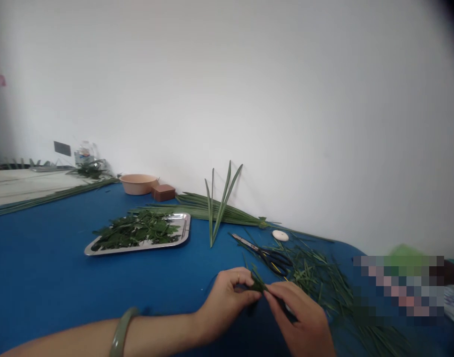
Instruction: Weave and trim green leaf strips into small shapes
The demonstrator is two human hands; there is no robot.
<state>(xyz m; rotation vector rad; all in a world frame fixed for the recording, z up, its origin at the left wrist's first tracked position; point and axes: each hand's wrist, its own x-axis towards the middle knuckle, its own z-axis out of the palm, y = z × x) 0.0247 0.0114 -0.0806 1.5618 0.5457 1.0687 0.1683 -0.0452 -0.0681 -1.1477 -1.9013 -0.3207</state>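
Note:
My left hand (230,300) pinches a small dark green piece of leaf strips (257,283) between thumb and fingers. From the other side, my right hand (299,315) pinches the same piece, the fingertips of both hands almost meeting. Thin strip ends stick up from it; its exact shape is too small to make out. Just beyond my hands lie dark-handled scissors (266,255), blades pointing away to the left. Cut green leaf strips (306,275) are scattered to the right of the scissors. A jade-coloured bangle (123,332) circles my left wrist.
A metal tray (185,228) with green leaves (137,230) stands left of centre on the blue table (63,287). Long leaves (219,213) lie by the wall. Behind are a peach basin (137,184), a brown box (163,192) and a white disc (280,235).

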